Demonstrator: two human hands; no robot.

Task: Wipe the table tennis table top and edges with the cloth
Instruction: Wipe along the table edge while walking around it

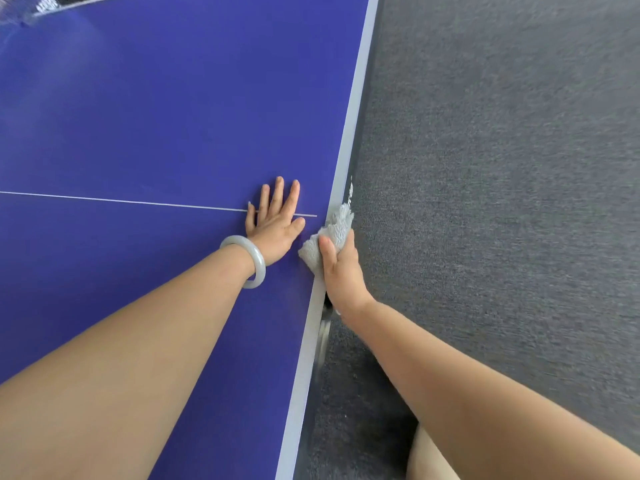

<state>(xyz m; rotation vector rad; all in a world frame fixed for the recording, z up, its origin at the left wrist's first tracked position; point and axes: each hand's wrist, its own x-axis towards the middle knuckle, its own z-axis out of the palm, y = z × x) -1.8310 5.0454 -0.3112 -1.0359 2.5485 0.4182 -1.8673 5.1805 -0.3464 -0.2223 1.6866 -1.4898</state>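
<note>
My right hand grips the bunched cloth against the worktop's pale edge, my left hand flat beside it with fingers spread; I'd best press firmly and slide along that edge.

Fluffy terry cloth, smooth matt table top, rough carpet

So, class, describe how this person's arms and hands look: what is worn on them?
No sleeves or gloves show; both arms are bare up to the frame edge. The left hand has a smooth, round, pale grey-white bangle at its wrist, slightly translucent. The right hand wears nothing that shows: no watch, band or ring.
</note>
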